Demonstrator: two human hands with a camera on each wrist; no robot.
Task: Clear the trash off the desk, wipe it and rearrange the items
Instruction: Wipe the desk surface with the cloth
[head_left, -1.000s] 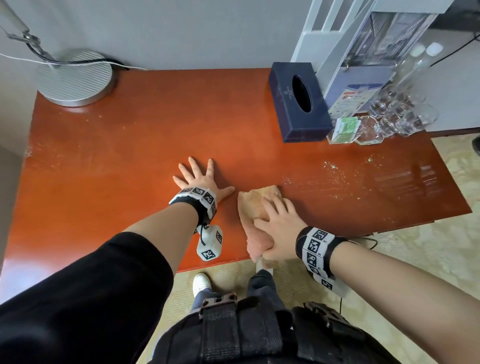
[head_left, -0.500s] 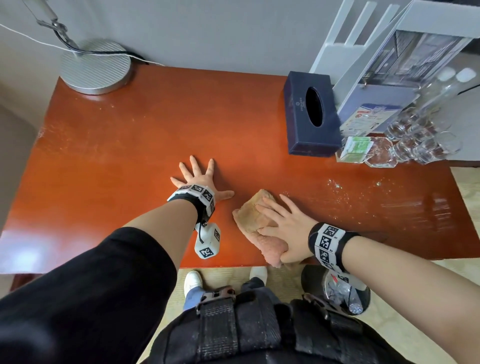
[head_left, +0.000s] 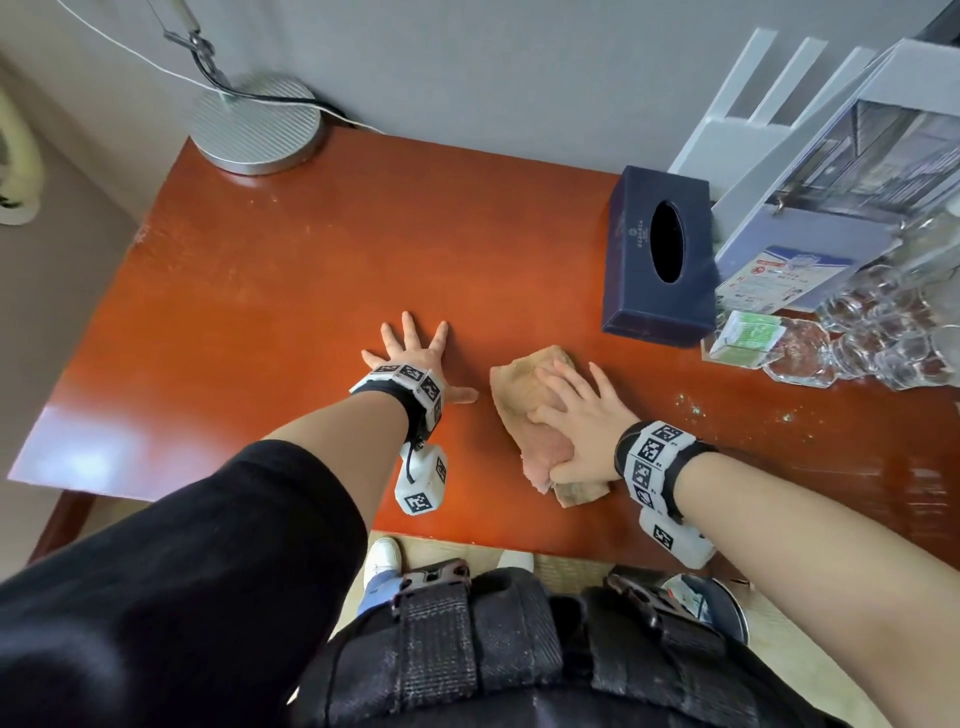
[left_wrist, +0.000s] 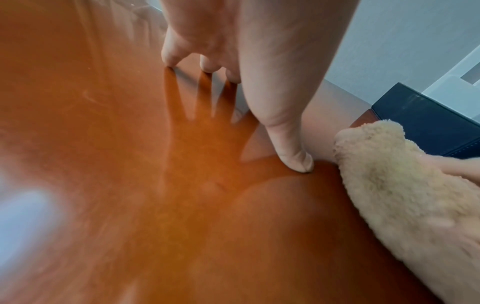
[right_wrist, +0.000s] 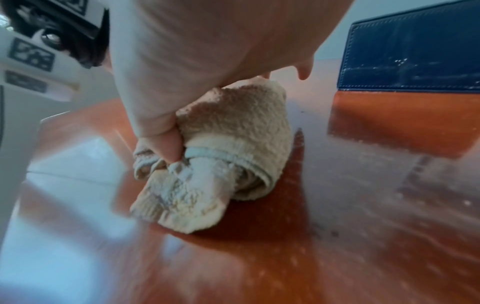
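A: Status on the cloth (head_left: 530, 395)?
B: On the bench (head_left: 270, 291), near the front edge, a bit right of centre. Right hand (head_left: 584, 415) on top, fingers (head_left: 563, 382) flat across it, thumb tucked into the folds at the near end. So it's gripped and pressed down.
A: Left hand (head_left: 410, 353)?
B: Flat on the bench at 9 o'clock of the cloth, fingers spread, holding nothing. Thumb tip just beside the cloth, small gap.
A: Anything close by?
B: Blue tissue box (head_left: 657, 254) at 1 o'clock of the cloth, apart from it. Past that, at 3 o'clock of the box, a green packet (head_left: 743, 338) on a glass tray (head_left: 800, 358), then a cluster of glasses (head_left: 883, 322). White rack (head_left: 769, 104) behind them against the wall.
A: Bench surface?
B: Pale crumbs (head_left: 691, 405) at 3 o'clock of the right hand. Lamp base (head_left: 254, 122) at the far left corner.
A: Floor?
B: Bin (head_left: 711, 605) under the front edge, below the right wrist.
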